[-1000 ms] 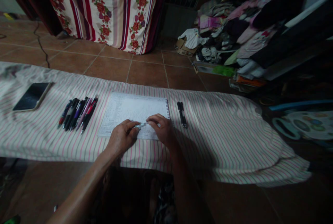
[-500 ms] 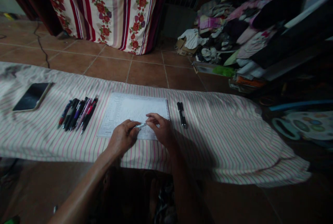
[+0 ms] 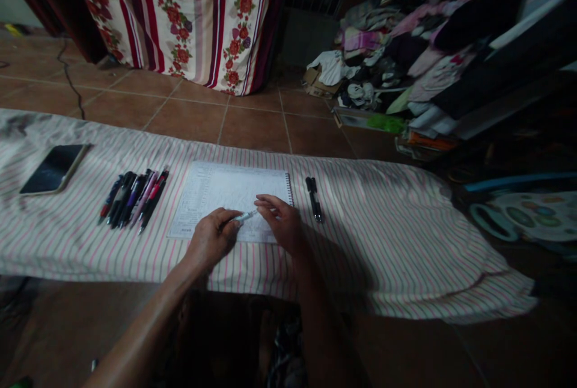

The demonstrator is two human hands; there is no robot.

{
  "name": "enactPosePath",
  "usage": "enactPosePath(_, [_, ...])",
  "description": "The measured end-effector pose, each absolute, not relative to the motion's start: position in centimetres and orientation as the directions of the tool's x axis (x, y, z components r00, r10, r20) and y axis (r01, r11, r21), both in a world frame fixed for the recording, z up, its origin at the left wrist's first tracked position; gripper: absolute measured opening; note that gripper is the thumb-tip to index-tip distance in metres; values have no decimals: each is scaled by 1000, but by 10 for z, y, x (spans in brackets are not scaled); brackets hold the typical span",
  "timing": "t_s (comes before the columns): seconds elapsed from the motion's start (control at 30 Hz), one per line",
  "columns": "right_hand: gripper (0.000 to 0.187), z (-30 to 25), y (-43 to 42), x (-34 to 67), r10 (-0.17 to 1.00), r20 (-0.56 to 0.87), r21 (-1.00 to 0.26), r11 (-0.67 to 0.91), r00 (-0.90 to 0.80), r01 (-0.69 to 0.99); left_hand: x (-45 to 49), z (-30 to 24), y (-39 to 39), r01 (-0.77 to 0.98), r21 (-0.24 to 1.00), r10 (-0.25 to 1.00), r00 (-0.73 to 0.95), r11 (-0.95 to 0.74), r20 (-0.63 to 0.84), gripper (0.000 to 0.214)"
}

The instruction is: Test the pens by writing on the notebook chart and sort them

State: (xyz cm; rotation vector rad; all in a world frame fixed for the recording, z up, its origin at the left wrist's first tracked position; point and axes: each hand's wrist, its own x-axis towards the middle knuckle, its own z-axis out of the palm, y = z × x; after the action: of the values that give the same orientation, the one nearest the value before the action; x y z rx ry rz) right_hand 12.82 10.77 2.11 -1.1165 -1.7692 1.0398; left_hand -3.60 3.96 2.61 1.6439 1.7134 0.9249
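Left hand (image 3: 211, 237) grip pinched shut round light pen (image 3: 244, 216), low middle of frame. Right hand (image 3: 283, 227) fingers meet pen's far end; cannot tell if pinching. Pen sits just over lower edge of notebook (image 3: 225, 186). Row of pens (image 3: 134, 197) to left, two black pens (image 3: 314, 198) to right, phone (image 3: 53, 169) far left, all on striped cloth (image 3: 383, 237).

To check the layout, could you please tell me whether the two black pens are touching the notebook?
Apart. The head view shows a strip of striped cloth between the black pens and the spiral edge of the notebook.
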Motion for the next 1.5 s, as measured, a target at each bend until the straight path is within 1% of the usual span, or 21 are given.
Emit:
enactPosePath(0.1, [20, 17, 114, 137, 957, 241, -861, 287, -159, 420, -37, 24, 40, 588, 809, 995, -77, 0, 57, 27])
enactPosePath(0.2, [17, 12, 120, 148, 951, 301, -745, 281, -71, 605, -38, 21, 40, 608, 794, 994, -89, 0, 68, 26])
enactPosePath(0.3, [15, 9, 121, 152, 948, 309, -645, 271, -80, 715, -39, 21, 40, 635, 773, 993, -89, 1, 72, 26])
enactPosePath(0.43, [12, 3, 119, 148, 946, 283, -520, 288, -157, 804, -38, 24, 40, 642, 767, 994, -76, -6, 72, 26])
enactPosePath(0.53, [11, -1, 118, 145, 953, 231, -474, 287, -198, 832, -38, 25, 40, 650, 760, 994, -84, -2, 75, 26])
enactPosePath(0.63, [16, -2, 118, 146, 956, 220, -470, 279, -195, 837, -38, 25, 40, 664, 748, 993, -86, -3, 80, 26])
enactPosePath(0.7, [19, 1, 119, 145, 956, 242, -550, 278, -168, 788, -38, 25, 40, 671, 742, 993, -90, 6, 74, 27])
enactPosePath(0.77, [20, 4, 119, 142, 960, 245, -709, 274, -137, 650, -38, 26, 40, 672, 740, 993, -94, 13, 68, 27])
enactPosePath(0.8, [20, 6, 119, 139, 968, 219, -795, 251, -124, 552, -38, 27, 39, 670, 742, 993, -94, 13, 67, 27])
enactPosePath(0.87, [21, 10, 118, 133, 989, 110, -931, 137, -97, 337, -37, 28, 39, 658, 753, 993, -94, 12, 67, 27])
enactPosePath(0.93, [25, 13, 115, 128, 997, -31, -990, -21, -73, 141, -37, 28, 39, 645, 764, 994, -93, 12, 63, 27])
enactPosePath(1.0, [29, 15, 113, 123, 990, -128, -992, -128, -62, -3, -36, 28, 39, 633, 774, 994, -96, 16, 58, 27])
enactPosePath(1.07, [31, 17, 111, 121, 983, -169, -982, -174, -66, -68, -36, 27, 40, 623, 782, 994, -102, 26, 49, 27])
enactPosePath(1.27, [30, 22, 108, 119, 973, -203, -974, -212, -114, -76, -36, 27, 41, 618, 786, 992, -112, 26, 55, 27])
enactPosePath(1.5, [30, 22, 106, 116, 971, -211, -970, -223, -116, -102, -35, 29, 41, 639, 768, 993, -107, 28, 53, 27])
